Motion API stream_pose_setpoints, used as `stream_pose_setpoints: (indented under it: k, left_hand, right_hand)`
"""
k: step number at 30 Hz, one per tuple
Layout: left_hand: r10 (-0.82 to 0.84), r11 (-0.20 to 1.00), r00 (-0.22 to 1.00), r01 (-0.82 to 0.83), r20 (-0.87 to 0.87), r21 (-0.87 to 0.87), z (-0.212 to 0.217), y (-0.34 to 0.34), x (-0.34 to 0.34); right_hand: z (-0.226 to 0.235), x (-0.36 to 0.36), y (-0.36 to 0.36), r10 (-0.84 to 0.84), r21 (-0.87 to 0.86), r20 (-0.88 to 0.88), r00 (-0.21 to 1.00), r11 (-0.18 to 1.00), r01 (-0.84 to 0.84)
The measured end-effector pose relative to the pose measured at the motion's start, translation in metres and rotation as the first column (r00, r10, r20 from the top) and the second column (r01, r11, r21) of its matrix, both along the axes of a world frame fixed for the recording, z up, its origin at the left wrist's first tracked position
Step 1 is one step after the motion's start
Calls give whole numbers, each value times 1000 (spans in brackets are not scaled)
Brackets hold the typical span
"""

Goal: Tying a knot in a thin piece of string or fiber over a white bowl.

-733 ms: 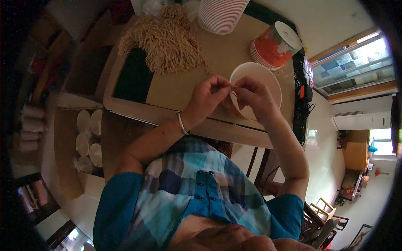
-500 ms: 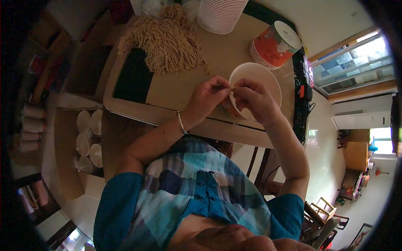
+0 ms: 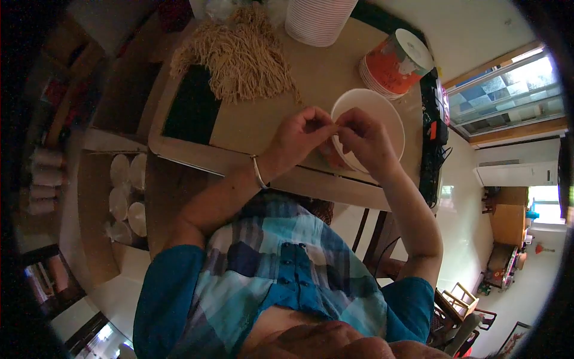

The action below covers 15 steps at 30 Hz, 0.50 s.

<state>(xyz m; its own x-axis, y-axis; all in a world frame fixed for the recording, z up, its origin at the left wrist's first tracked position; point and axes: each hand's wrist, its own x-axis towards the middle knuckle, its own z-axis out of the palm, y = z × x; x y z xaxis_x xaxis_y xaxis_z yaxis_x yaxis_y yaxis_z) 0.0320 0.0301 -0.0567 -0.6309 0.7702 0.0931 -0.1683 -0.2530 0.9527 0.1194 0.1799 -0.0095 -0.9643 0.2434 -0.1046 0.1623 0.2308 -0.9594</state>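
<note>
My left hand (image 3: 299,136) and my right hand (image 3: 369,146) meet over the near left part of a white-lined paper bucket (image 3: 382,107), their fingertips pinched close together. Whatever they hold is too small and too covered by the fingers to make out. The bucket stands near the table's front edge, and a bit of its orange outer wall shows below my left hand. Beyond my left hand lies a thick bunch of tan cords (image 3: 245,63), the loose ends toward me.
A tall stack of white paper buckets (image 3: 320,23) stands at the back of the table (image 3: 251,128). Orange-and-green printed buckets (image 3: 391,64) are stacked at the right, near dark cables. On the left, a cardboard box (image 3: 98,239) holds several pale round containers (image 3: 119,170).
Both hands have stayed together and shifted very slightly, with the fingertips drawn closer to each other. The view has moved a little; the bucket and cords stay in place.
</note>
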Motion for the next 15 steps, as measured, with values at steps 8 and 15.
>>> stream_pose_setpoints:
  k: [8, 15]
  left_hand:
    - [75, 997, 970, -78, -232, -3, -7, -1, 2]
    - [117, 993, 931, -99, -346, 69, -11, 0, 0]
  right_hand:
    - [-6, -1, 2, -34, -68, 20, 999, 997, 35]
    - [0, 0, 4, -37, -308, 96, 995, 949, 65]
